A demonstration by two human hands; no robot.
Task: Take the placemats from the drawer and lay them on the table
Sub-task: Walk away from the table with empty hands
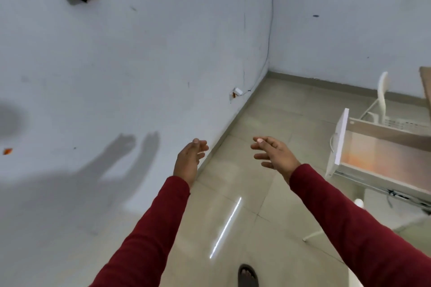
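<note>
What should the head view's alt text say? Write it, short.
Two empty hands, left hand and right hand, in dark red sleeves, reach forward over a beige tiled floor. At right, a pulled-out white wooden drawer; no placemats visible.

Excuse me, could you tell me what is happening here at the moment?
A person in red sleeves holds both hands out in front, the left hand and the right hand, fingers relaxed and holding nothing. To the right, a drawer stands pulled open under a table; no placemat can be made out in it from this angle. A white chair stands beyond it. The hands hover over the tiled floor, near the wall, touching nothing.
</note>
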